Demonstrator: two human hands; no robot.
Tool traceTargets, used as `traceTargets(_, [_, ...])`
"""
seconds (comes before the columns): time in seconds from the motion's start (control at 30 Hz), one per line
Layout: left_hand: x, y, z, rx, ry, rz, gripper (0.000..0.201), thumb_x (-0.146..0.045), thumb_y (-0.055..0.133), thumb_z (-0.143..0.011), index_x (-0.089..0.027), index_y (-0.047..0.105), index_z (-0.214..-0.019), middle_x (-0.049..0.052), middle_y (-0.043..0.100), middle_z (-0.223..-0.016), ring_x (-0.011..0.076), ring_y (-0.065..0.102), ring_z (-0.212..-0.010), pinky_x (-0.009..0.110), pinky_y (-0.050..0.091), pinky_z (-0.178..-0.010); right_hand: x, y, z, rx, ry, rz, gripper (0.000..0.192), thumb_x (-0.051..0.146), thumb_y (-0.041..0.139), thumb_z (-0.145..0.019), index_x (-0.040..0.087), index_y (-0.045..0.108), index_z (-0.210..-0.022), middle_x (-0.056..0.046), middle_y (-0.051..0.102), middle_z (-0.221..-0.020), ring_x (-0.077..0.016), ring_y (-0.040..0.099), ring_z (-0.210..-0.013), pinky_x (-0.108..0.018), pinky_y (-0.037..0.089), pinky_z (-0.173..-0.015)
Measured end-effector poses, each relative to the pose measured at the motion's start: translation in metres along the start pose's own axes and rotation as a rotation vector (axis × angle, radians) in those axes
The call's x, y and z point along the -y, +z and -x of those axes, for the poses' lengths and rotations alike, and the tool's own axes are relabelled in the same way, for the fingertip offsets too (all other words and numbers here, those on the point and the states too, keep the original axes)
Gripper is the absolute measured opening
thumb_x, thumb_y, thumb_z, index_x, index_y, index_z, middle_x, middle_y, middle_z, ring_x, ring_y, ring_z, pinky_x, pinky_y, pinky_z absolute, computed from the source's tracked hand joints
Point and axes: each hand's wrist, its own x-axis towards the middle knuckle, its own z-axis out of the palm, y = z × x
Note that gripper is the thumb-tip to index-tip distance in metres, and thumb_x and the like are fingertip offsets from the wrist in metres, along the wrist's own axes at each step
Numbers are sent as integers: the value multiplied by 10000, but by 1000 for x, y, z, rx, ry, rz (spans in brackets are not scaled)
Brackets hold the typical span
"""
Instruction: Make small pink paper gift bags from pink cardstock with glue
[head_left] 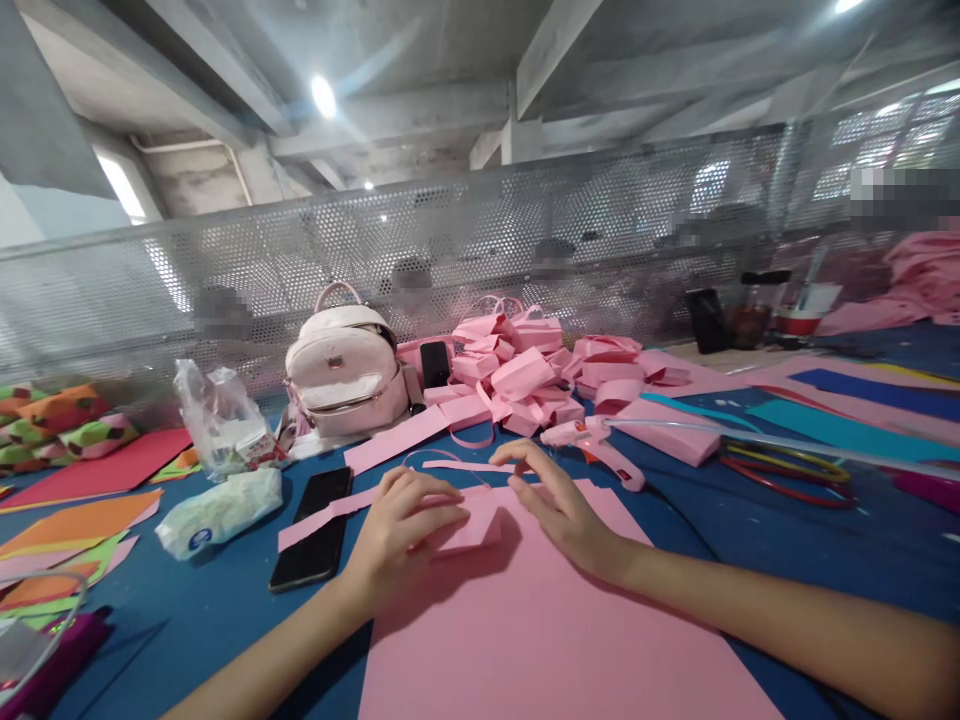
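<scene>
My left hand (405, 525) has its fingers bent round the left side of a small folded pink foam-sheet piece (480, 530), box-like in shape. To the right of that piece, my right hand (559, 510) is open, its fingers apart and holding nothing. Both hands are over a large pink sheet (555, 630). Beyond the fingertips lie a thin pink strip (465, 466) and a pink glue gun (596, 447). Another pink strip (322, 522) crosses a black phone (311, 530) beside my left hand. What my left fingertips press underneath is hidden.
Finished-looking pink boxes (517, 370) pile up at the back beside a pale backpack (345, 370). A tissue pack (219, 512) and plastic bag (225, 420) lie left. Coloured sheets (862, 425) and coiled cords (787, 470) lie right. A perforated metal screen (465, 230) stands behind.
</scene>
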Motion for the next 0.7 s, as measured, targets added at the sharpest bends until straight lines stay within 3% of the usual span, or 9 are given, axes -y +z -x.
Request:
traceTargets(0.1, [3, 0, 3, 49, 75, -107, 216, -146, 566, -990, -232, 682, -1150, 68, 732, -1108, 203, 654, -982, 408, 390, -960, -4, 1, -1, 120, 64, -86, 381, 460, 570, -956, 260, 526, -1277, -93, 580, -1320, -270, 549, -1219, -450, 441, -1048])
traceTargets(0.17, [2, -2, 3, 84, 123, -157, 196, -271, 604, -992, -207, 675, -1163, 80, 736, -1107, 213, 660, -988, 414, 383, -994, -8, 3, -1, 231, 151, -201, 548, 492, 686, -880, 258, 494, -1336, -107, 554, -1394, -287, 503, -1314, -461, 416, -1089])
traceTargets(0.23, [0, -4, 3, 117, 182, -186, 331, -450, 617, -973, -191, 667, -1173, 92, 739, -1105, 226, 664, -1010, 419, 370, -1038, -11, 6, 0, 291, 221, -283, 642, 503, 766, -809, 250, 502, -1337, -117, 557, -1408, -300, 492, -1343, -469, 408, -1107])
traceTargets(0.33, [-4, -7, 3, 153, 261, -205, 454, -578, 565, -962, -201, 660, -1196, 84, 740, -1119, 233, 658, -1066, 415, 313, -1117, -15, 10, -1, 296, 264, -318, 571, 500, 777, -795, 231, 569, -1254, -116, 623, -1319, -304, 568, -1261, -467, 464, -1055])
traceTargets(0.43, [-5, -8, 7, 115, 248, -217, 383, -500, 558, -993, -247, 631, -1271, 66, 713, -1188, 218, 622, -1142, 387, 236, -1171, -18, 12, -2, 273, 292, -341, 497, 477, 769, -797, 218, 598, -1185, -106, 661, -1238, -288, 632, -1154, -446, 512, -984])
traceTargets(0.5, [-2, -7, 11, 35, 178, -235, 431, -445, 585, -991, -259, 554, -1379, 106, 632, -1310, 244, 549, -1249, 420, 197, -1191, -20, 12, -2, 260, 303, -352, 468, 449, 786, -774, 210, 619, -1140, -93, 679, -1192, -274, 648, -1107, -428, 519, -964])
traceTargets(0.57, [2, -5, 14, -56, 17, -176, 624, -461, 653, -942, -248, 428, -1484, 166, 480, -1455, 304, 430, -1371, 490, 204, -1193, -20, 12, -3, 261, 316, -362, 432, 419, 803, -752, 205, 642, -1090, -77, 698, -1134, -265, 660, -1062, -404, 537, -919])
traceTargets(0.63, [8, -1, 16, -121, -237, 71, 855, -508, 756, -843, -265, 320, -1537, 177, 339, -1552, 355, 303, -1459, 548, 217, -1194, -21, 10, -4, 261, 333, -373, 424, 405, 815, -733, 206, 651, -1070, -67, 707, -1098, -263, 669, -1029, -375, 563, -837])
traceTargets(0.7, [13, 5, 17, -125, -472, 368, 964, -543, 794, -789, -296, 265, -1555, 159, 337, -1570, 367, 303, -1472, 562, 260, -1189, -22, 9, -4, 253, 352, -380, 438, 403, 818, -727, 210, 649, -1082, -68, 707, -1108, -269, 671, -1029, -353, 576, -774])
